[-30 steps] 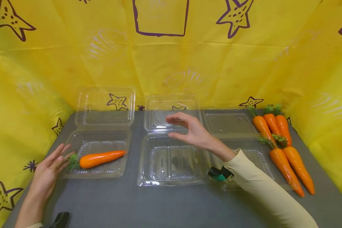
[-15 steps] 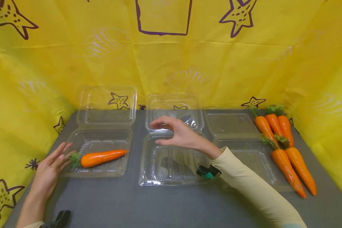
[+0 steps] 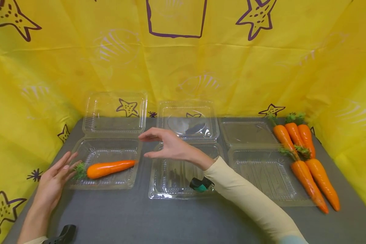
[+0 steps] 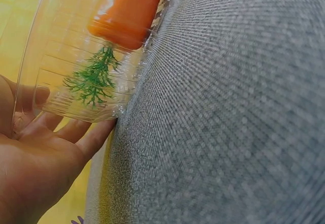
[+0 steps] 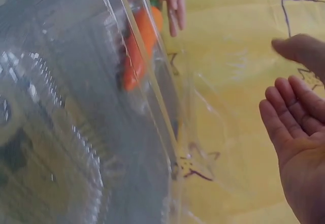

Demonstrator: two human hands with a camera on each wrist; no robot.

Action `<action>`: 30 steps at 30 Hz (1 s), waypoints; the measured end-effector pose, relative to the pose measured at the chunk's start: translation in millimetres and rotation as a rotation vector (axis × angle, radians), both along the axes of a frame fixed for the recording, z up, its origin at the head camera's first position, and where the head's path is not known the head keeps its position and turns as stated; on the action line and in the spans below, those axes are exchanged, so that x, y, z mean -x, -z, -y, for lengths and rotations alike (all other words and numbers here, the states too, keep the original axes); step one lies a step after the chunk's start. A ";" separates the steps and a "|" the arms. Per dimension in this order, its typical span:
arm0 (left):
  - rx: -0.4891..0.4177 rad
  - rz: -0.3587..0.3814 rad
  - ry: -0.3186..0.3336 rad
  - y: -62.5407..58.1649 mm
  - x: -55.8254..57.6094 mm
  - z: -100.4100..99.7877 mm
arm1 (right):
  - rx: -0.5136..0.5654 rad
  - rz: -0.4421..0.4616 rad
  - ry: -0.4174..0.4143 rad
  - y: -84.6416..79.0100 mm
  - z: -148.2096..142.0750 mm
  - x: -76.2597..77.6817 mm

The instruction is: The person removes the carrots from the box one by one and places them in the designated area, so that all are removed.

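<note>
A carrot with a green leafy top lies in the base of the left clear plastic container, whose lid stands up at the back. My left hand rests against that container's left end, near the leaves. In the left wrist view its loosely spread fingers touch the plastic wall. Over the gap between the left and middle containers, my right hand hovers, thumb apart from the fingers and holding nothing. Beneath its wrist stands the middle clear container, lid up, partly hidden by the arm.
A third clear container stands to the right, its lid folded back. Several carrots lie in a group at its right, partly over its edge. Yellow patterned cloth hangs behind and at the sides of the grey table.
My right hand has moved left, from above the middle container to near the left container's right edge. My left hand and the carrot have stayed in place.
</note>
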State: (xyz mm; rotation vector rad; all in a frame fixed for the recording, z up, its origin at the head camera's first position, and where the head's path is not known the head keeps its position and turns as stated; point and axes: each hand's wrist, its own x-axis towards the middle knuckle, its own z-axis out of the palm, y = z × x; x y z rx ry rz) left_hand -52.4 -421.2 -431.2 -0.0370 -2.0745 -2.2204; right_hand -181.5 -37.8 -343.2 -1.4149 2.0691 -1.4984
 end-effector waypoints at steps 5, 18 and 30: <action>0.006 -0.014 0.002 -0.2 0.9 -1.2 | -0.009 0.099 -0.037 4.1 20.2 -1.3; 0.009 -0.020 0.015 0.0 -0.6 -0.8 | -0.227 -0.012 0.031 26.6 60.1 -6.0; 0.023 0.004 0.004 1.4 0.8 -1.6 | -0.418 -0.150 0.036 28.2 90.0 -10.1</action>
